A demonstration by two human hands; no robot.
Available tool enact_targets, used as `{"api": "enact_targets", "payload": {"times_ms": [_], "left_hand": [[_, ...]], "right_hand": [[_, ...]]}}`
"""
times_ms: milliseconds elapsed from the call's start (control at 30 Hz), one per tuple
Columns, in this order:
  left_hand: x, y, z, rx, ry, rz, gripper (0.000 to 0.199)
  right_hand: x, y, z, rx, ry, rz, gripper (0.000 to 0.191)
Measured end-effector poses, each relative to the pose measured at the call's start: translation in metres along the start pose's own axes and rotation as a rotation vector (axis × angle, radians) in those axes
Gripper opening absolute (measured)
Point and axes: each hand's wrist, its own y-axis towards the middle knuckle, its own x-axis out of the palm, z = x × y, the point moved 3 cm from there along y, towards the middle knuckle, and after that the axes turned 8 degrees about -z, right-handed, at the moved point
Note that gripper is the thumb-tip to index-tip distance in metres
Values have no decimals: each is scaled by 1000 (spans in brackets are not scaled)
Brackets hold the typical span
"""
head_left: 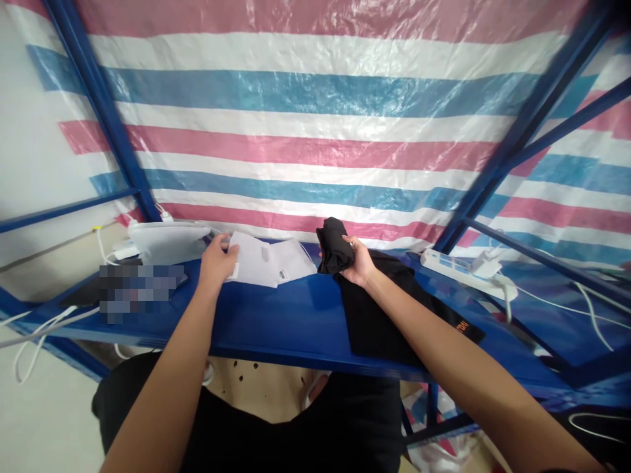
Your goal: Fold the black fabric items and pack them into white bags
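My right hand is wrapped round a rolled black cloth bundle, raised over the back of the blue shelf. Beneath my right forearm a black garment with orange lettering lies spread out. My left hand has its fingers at the left edge of a white packet, pinching that edge. A second white packet overlaps it on the right, next to the bundle.
A white power strip with plugs and cables lies at the right. White packaging, a dark flat item and cables sit at the left. Blue frame posts rise on both sides before a striped sheet.
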Motion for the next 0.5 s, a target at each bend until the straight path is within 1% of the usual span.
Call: {"api": "enact_targets", "payload": {"times_ms": [67, 133, 200, 267, 333, 367, 400, 433, 500], "left_hand": [[-8, -3, -5, -34, 52, -48, 51], [-3, -5, 0, -57, -66, -110, 50], [11, -5, 15, -45, -250, -154, 49], [30, -1, 36, -16, -391, -161, 50], [49, 7, 53, 13, -491, -147, 56], [58, 11, 58, 11, -503, -134, 59], [67, 15, 60, 3, -458, -127, 62], [74, 18, 60, -6, -364, -130, 64], [87, 20, 53, -16, -121, -161, 63]], "right_hand": [[2, 1, 2, 17, 1, -13, 42], [3, 3, 4, 25, -15, -6, 41], [1, 5, 7, 40, -40, 23, 37], [-3, 7, 10, 46, -71, 64, 33], [-7, 8, 13, 42, -92, 94, 30], [-8, 8, 13, 43, -99, 102, 31], [-8, 8, 14, 53, -104, 103, 32], [-8, 8, 15, 67, -108, 95, 33], [-6, 6, 15, 106, -124, 71, 37]]}}
